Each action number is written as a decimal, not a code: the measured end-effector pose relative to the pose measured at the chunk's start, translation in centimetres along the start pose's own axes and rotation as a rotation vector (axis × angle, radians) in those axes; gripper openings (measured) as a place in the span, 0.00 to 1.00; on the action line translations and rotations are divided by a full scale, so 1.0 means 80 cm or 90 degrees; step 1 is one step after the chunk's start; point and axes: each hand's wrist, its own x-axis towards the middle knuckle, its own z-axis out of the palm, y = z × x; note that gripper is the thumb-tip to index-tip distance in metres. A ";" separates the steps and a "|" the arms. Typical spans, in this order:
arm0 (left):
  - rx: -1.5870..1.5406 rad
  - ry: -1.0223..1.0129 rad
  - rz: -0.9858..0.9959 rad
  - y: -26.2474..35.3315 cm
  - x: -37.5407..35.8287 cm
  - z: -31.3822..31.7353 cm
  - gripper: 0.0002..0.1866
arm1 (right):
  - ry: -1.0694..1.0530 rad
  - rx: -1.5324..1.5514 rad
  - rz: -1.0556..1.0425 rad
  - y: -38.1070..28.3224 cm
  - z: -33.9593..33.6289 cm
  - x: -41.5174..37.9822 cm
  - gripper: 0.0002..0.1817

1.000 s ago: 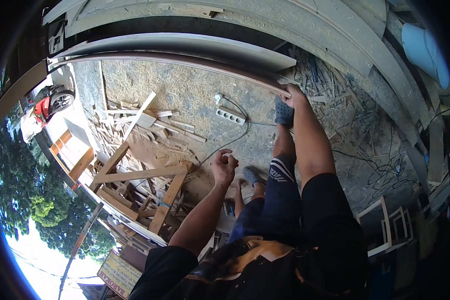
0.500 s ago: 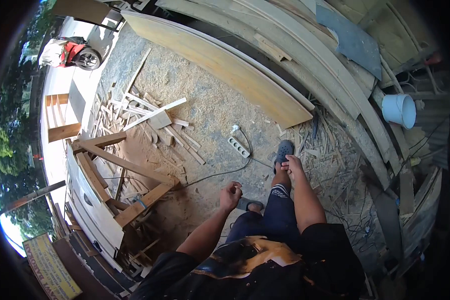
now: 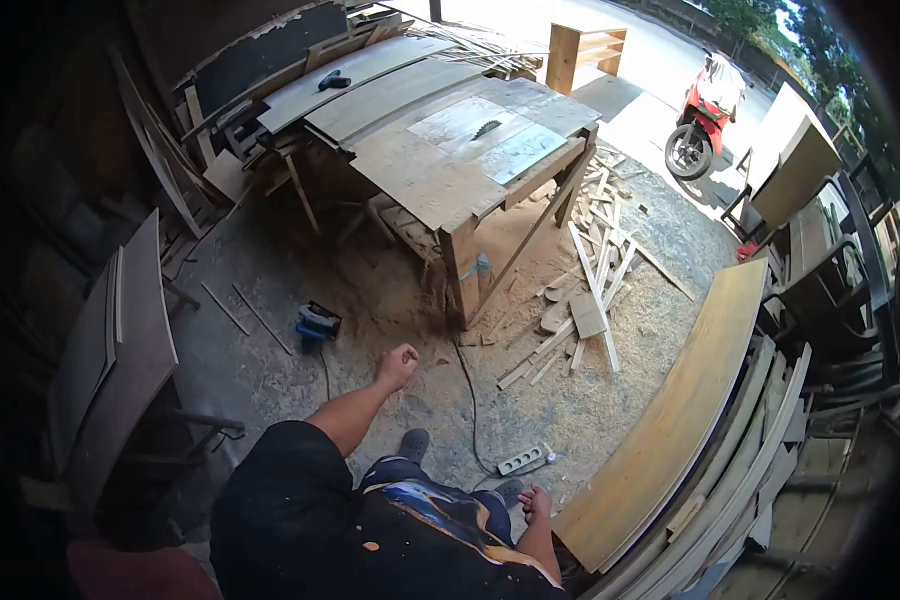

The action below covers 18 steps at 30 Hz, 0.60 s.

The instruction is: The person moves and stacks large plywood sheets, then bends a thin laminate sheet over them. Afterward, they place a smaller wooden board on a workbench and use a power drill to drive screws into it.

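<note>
My left hand (image 3: pixel 398 368) hangs over the dusty floor with its fingers curled in, and nothing shows in it. Nearest to it are a blue power tool (image 3: pixel 317 322) on the floor and the wooden leg (image 3: pixel 462 285) of a saw table. Low at my right side, my right hand (image 3: pixel 536 503) is loosely closed, with no object visible in it. A white power strip (image 3: pixel 520 460) lies on the floor just beyond that hand, a plug in its end. The table saw's round blade (image 3: pixel 487 129) sticks up through a metal plate in the tabletop.
Offcuts (image 3: pixel 590 300) and sawdust cover the floor beside the saw table. A long yellowish board (image 3: pixel 670 420) leans along the right, and dark panels (image 3: pixel 130 340) stand at left. A black cable (image 3: pixel 468 390) crosses the floor. A red motorbike (image 3: pixel 705 120) and a wooden shelf (image 3: pixel 580 55) stand outside.
My view has swung left, so the saw table now stands ahead and the leaning board is at right. My right hand has dropped lower and its fingers have curled in.
</note>
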 end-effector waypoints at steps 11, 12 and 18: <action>-0.023 0.494 -0.552 -0.145 -0.404 -0.079 0.02 | -0.041 -0.373 -0.163 -0.304 0.134 0.076 0.22; -0.007 0.502 -0.596 -0.161 -0.449 -0.058 0.02 | -0.064 -0.406 -0.175 -0.313 0.165 0.082 0.21; -0.143 0.524 -0.747 -0.136 -0.538 -0.064 0.01 | -0.226 -0.511 -0.206 -0.219 0.424 0.058 0.12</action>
